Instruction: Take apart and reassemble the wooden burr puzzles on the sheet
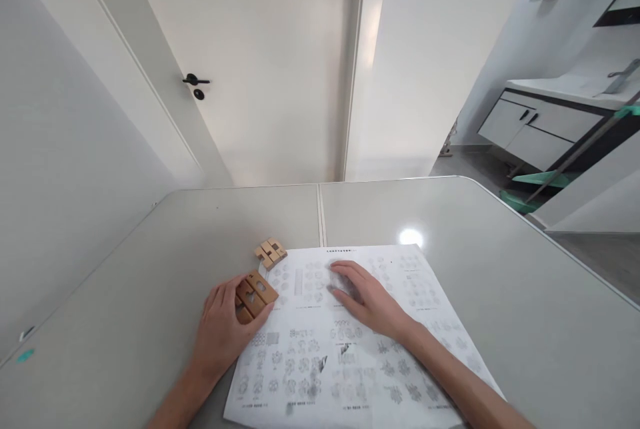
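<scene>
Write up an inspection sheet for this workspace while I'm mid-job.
Surface: pale table with a seam and a bright reflection.
Job's things: brown slotted block at the left edge of the printed sheet; lighter block at its top-left corner. The sheet has dark smudges.
Clutter: small teal mark, far left; nature unclear.
Grippers: left hand has its fingers around the brown slotted block; right hand, open, is over the sheet.
Cables: nothing seen.
Surroundings: door ahead, sink cabinet to the right.
</scene>
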A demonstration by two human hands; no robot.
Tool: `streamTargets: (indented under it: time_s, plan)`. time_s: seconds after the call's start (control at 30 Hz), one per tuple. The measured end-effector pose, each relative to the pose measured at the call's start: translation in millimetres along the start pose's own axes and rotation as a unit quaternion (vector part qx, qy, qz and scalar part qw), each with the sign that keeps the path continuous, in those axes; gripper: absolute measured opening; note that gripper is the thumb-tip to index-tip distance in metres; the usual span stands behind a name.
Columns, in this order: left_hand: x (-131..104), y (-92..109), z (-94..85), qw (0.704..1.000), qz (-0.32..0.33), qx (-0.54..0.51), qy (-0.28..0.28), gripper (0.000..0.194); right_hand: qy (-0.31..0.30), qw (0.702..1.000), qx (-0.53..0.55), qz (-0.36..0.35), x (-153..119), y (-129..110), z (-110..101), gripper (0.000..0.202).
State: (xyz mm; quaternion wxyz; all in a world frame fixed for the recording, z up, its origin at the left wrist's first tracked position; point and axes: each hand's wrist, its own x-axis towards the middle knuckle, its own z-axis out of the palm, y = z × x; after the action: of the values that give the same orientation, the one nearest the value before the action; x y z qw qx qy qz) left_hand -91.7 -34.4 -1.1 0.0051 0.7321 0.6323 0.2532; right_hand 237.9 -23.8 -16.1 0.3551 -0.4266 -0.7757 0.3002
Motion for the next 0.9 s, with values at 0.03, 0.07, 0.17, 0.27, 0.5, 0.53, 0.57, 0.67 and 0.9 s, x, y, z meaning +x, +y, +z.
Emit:
streamTargets:
  time_s: [0.03,0.07,0.17,0.27,0.5,0.53,0.57,0.67,0.9]
  plan:
    - [2.0,-0.3,1.4,1.0,-0.011,0.002,0.0,0.063,-0.001,1.0,0.003,0.001,-0.2,0.0,0.1,0.038]
    - [4.1,-0.4,3.0,1.0,-0.02,0.003,0.0,0.064,-0.001,1.0,0.005,0.003,-0.3,0.2,0.2,0.038]
    - [9.4,-0.3,7.5,0.999,-0.036,0.0,0.0,0.068,0.004,1.0,0.013,0.002,-0.6,1.1,1.0,0.037]
    - [10.9,0.3,9.5,0.999,-0.049,-0.014,-0.001,0.072,0.02,0.999,0.03,-0.003,-0.5,2.0,1.5,0.033]
    - [9.1,-9.5,-2.0,0.996,-0.082,-0.045,-0.005,0.071,0.092,0.991,0.083,0.058,1.8,3.1,1.4,0.022]
    - [10.9,-15.0,-4.7,0.994,-0.092,-0.05,-0.002,0.07,0.108,0.986,0.103,0.077,2.5,3.6,1.3,0.021]
    - [13.5,-21.6,-7.4,0.993,-0.104,-0.056,0.007,0.069,0.123,0.98,0.124,0.096,3.3,4.4,1.0,0.021]
    - [23.5,-45.3,-14.5,0.987,-0.145,-0.067,0.009,0.067,0.16,0.961,0.176,0.139,5.6,8.7,-0.3,0.022]
    - [31.5,-74.7,-14.1,0.982,-0.172,-0.064,0.037,0.058,0.209,0.936,0.206,0.195,4.5,18.9,-4.7,0.029]
